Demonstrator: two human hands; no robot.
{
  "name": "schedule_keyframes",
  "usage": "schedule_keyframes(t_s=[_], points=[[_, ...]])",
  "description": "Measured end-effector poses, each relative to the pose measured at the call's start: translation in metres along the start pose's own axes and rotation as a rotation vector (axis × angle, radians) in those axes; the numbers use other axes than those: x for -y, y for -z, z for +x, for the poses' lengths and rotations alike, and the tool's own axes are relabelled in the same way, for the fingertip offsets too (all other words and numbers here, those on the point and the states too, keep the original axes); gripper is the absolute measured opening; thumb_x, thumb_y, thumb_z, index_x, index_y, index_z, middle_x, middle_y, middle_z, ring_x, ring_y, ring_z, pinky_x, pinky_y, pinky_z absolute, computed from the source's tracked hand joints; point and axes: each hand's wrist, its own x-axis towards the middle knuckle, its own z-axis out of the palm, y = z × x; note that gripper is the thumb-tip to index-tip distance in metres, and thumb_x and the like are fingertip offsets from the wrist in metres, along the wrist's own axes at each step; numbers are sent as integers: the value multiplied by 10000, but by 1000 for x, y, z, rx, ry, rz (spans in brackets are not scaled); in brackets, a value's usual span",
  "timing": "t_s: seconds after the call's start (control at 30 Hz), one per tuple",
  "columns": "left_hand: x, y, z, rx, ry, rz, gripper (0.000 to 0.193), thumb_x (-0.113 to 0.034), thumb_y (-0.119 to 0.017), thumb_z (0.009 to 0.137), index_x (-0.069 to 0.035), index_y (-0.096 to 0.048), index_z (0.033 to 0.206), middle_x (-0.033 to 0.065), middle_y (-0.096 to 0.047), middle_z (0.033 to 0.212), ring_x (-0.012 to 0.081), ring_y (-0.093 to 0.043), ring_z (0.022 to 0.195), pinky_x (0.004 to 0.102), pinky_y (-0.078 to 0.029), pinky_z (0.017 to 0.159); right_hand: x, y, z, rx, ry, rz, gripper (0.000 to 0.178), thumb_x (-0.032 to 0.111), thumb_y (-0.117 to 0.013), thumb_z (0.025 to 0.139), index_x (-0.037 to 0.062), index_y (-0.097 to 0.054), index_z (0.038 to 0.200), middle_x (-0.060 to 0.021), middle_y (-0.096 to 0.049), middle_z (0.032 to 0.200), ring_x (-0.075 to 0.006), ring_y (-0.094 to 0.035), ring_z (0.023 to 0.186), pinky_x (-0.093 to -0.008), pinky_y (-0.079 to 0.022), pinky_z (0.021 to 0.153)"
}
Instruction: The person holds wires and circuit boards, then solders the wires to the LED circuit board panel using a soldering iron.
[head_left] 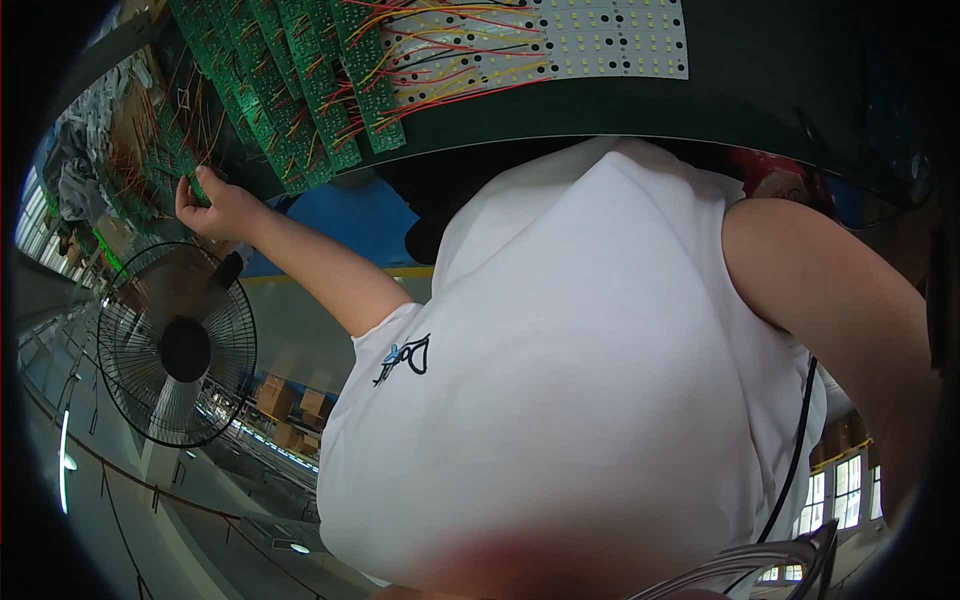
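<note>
My left hand [215, 206] reaches out at the left edge of the workbench, its fingers closed around the near end of a narrow green circuit board [176, 152]. Thin wires stick up near that board. Just right of the hand, several green circuit boards [290, 125] lie side by side in slanted rows, with red, yellow and black wires attached. Their wires [450, 50] trail across white panels [610, 42] dotted with small yellowish components. Of my right arm [820, 270] only the upper part shows, raised at the right; the right hand is out of sight.
A dark green bench top [560, 108] curves in front of my body. Beyond my left hand is a pile of grey material [85, 140]. A black fan [185, 348] stands close below that hand. Cardboard boxes [275, 397] are stacked farther off. A black cable [795, 455] hangs at my right side.
</note>
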Motion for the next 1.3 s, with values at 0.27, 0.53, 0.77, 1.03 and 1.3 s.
schedule_keyframes(t_s=[0.27,0.53,0.77,1.03,1.3], points=[[-7,-14,-9,42,80,-11,357,-168,-731,889,10,-609,1173,137,-560,1192,226,-583,1081,328,-502,907,28,-39,27,79,13,-316,223,217,-565,1033,99,-549,1222,-52,-533,1041,-189,-536,975,-341,-481,938],[5,-15,-1,30,52,-32,324,-175,-716,901,2,-621,1155,134,-567,1171,221,-570,1080,324,-514,877,66,-88,130,105,-27,-692,260,216,-557,1046,84,-528,1267,-75,-514,1073,-204,-531,992,-354,-486,964],[-7,0,-5,-17,65,22,341,-199,-720,900,2,-624,1157,126,-582,1175,226,-565,1096,356,-484,903,126,-129,203,175,38,-913,292,216,-550,1056,70,-510,1306,-96,-497,1101,-217,-525,1006,-365,-491,986],[-14,2,-8,-44,88,-37,340,-203,-745,882,-15,-643,1146,132,-601,1143,236,-566,1111,358,-479,940,93,-87,212,232,22,-970,298,294,-568,1041,112,-520,1272,-86,-547,1118,-251,-551,1057,-454,-445,1015],[-10,-20,-3,2,71,80,351,-213,-728,909,-3,-630,1172,123,-619,1152,225,-592,1085,326,-481,931,-104,-102,48,621,-45,-1870,305,207,-595,999,146,-480,1275,-86,-561,1085,-247,-549,1023,-427,-435,949]])
